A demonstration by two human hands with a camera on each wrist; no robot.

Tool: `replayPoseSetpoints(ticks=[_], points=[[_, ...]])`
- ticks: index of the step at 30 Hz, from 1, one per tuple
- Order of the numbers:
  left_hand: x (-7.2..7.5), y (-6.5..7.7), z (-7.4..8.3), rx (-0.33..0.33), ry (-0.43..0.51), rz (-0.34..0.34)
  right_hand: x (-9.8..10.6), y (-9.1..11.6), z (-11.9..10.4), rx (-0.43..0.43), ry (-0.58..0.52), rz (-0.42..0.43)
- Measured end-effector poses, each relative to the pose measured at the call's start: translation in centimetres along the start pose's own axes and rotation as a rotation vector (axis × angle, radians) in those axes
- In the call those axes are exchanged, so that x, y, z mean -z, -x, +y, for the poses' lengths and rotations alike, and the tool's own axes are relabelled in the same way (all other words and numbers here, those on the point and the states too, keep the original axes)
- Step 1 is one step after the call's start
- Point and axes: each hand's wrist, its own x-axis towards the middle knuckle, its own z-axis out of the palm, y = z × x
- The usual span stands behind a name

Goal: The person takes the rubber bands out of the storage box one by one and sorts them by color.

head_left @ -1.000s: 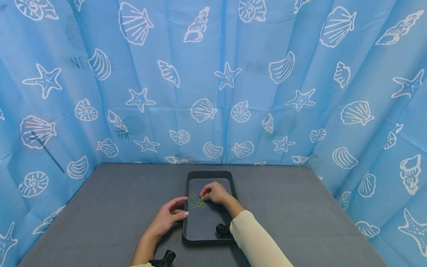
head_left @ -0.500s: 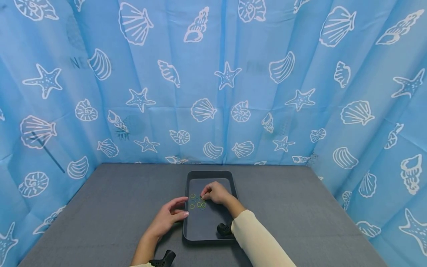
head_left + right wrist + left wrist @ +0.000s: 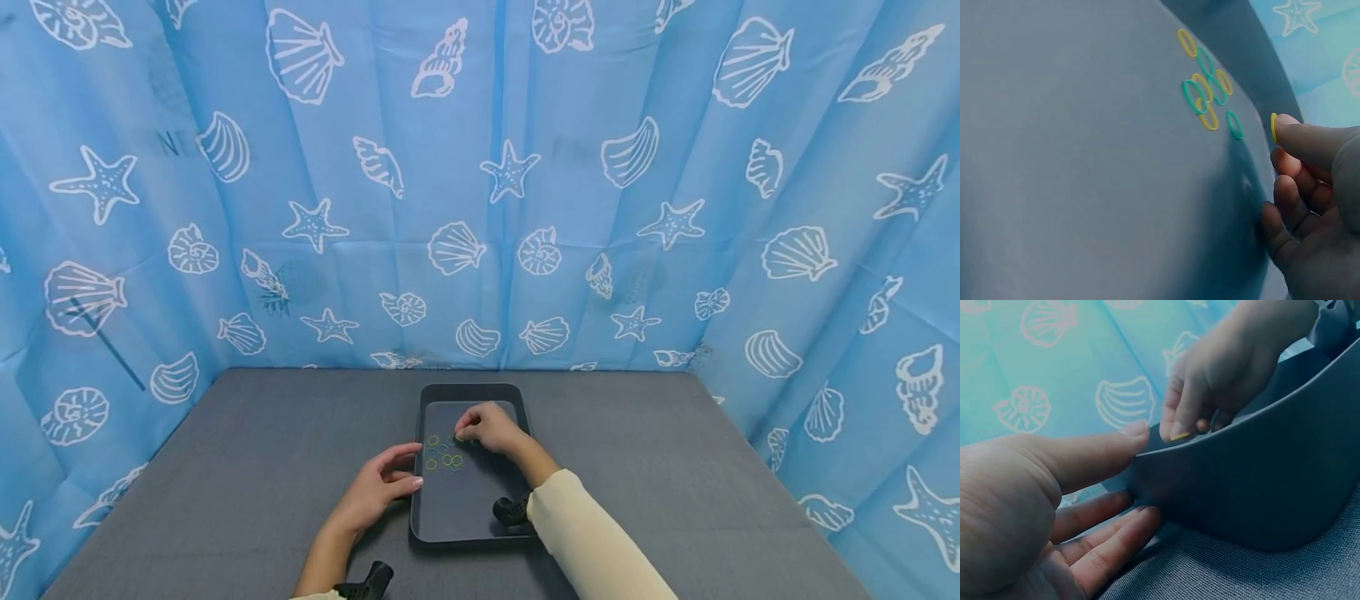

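Observation:
My right hand pinches a thin yellow ring between thumb and fingertip, just above the tray floor. Several similar yellow and green rings lie flat to its left; one green ring is the closest of them, and a yellow ring lies near the tray's left wall. They sit in a dark rectangular tray. My left hand rests at the tray's left side, thumb at the rim and other fingers near the outer wall, fairly straight. Parts of the tray are hidden behind my right hand and forearm.
A grey cloth-covered table lies under the tray. Behind it hangs a blue curtain with white shell and starfish prints. Black devices are worn on both wrists, the right one over the tray's near right part.
My right hand has lifted slightly and moved a little away and to the right, with the yellow ring in its fingertips. My left hand has stayed in place.

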Motion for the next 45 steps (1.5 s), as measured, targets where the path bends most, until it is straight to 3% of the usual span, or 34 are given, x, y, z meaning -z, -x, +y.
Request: replayPoseSetpoints(ticks=[13, 27, 36, 45], points=[[0.1, 0.1, 0.0, 0.009, -0.009, -0.017, 2.4, 0.8, -0.8, 0.051, -0.036, 0.056], [0.2, 0.1, -0.1, -0.019, -0.024, -0.028, 5.3, 1.9, -1.6, 0.015, -0.082, 0.233], [0.2, -0.1, -0.4, -0.004, -0.014, -0.018, 7.4, 2.6, -0.8, -0.008, -0.109, 0.393], [0.1, 0.1, -0.1, 0.010, -0.031, -0.004, 8.6, 3.8, 1.9, -0.033, -0.082, 0.474]])
